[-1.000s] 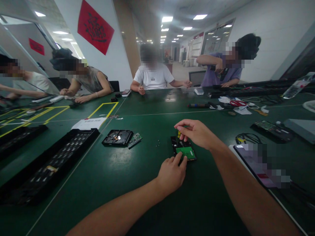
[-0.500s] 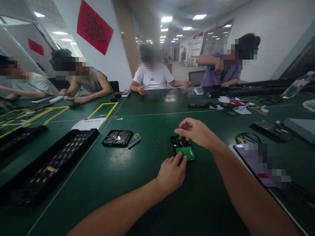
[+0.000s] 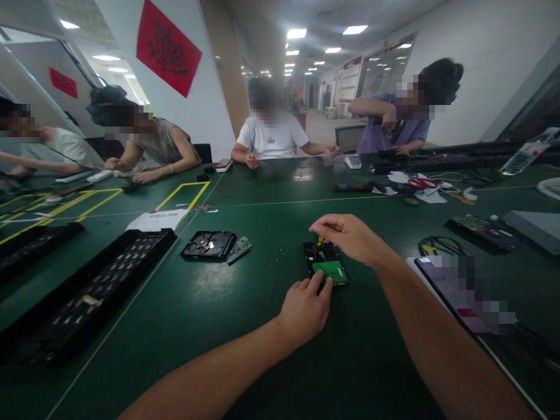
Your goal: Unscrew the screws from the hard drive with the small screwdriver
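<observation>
A black hard drive [image 3: 310, 256] with a green circuit board [image 3: 331, 268] lies on the table in front of me. My left hand [image 3: 306, 309] holds it from the near side, its fingertips pressing on the board's near part. Over the drive's far end, my right hand [image 3: 345, 233] pinches a small screwdriver [image 3: 320, 240] with yellow on its handle. It points down at the drive; its tip is too small to make out. Several tiny screws [image 3: 280, 255] are scattered to the left. Further left lie another black drive [image 3: 209, 245] and a loose circuit board [image 3: 242, 247].
A long black tray [image 3: 91, 291] stretches along the left. To the right are a phone [image 3: 459, 297], a coiled black cable [image 3: 441, 245] and a drive with its board exposed [image 3: 481, 230]. Red scissors [image 3: 422, 183] and a water bottle [image 3: 529, 153] lie beyond. Several people sit across the table.
My right hand has turned slightly above the drive, and more of the yellow handle shows. My left hand and the drive stay in place.
</observation>
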{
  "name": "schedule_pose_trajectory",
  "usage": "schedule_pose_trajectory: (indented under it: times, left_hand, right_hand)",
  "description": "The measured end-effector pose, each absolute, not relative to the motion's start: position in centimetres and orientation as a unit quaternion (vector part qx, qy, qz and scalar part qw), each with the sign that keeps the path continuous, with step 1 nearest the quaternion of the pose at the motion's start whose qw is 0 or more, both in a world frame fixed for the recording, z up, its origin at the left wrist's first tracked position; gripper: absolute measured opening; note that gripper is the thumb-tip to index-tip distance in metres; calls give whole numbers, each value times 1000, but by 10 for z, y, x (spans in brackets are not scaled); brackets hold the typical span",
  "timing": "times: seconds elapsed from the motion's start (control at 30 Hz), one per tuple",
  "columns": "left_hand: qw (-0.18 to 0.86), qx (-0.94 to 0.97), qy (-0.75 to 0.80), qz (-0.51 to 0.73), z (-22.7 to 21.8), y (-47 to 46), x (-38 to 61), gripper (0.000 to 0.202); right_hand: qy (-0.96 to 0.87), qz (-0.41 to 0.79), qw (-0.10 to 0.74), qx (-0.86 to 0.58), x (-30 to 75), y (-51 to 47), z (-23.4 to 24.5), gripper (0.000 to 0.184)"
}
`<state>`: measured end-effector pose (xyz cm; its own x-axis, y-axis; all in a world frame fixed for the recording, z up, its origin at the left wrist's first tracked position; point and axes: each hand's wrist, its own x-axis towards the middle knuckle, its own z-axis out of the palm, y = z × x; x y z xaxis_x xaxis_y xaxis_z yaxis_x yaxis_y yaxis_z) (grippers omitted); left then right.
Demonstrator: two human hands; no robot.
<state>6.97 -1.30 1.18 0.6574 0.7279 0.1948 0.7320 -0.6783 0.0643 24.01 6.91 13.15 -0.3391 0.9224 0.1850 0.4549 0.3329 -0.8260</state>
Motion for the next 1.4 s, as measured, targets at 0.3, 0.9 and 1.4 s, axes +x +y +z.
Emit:
schedule_pose_trajectory:
  times: [0.3, 0.9, 1.4]
  left_hand:
    - [15, -908, -404, -107, 12, -13, 71, 52]
    - [10, -909, -405, -97, 14, -14, 71, 53]
    - [16, -908, -404, -108, 12, -13, 70, 51]
  right_hand:
    - [-704, 371, 331, -508, 237, 62, 136, 34]
    - [-736, 359, 327, -472, 236, 63, 139, 30]
    - [-720, 366, 324, -493, 238, 64, 135, 34]
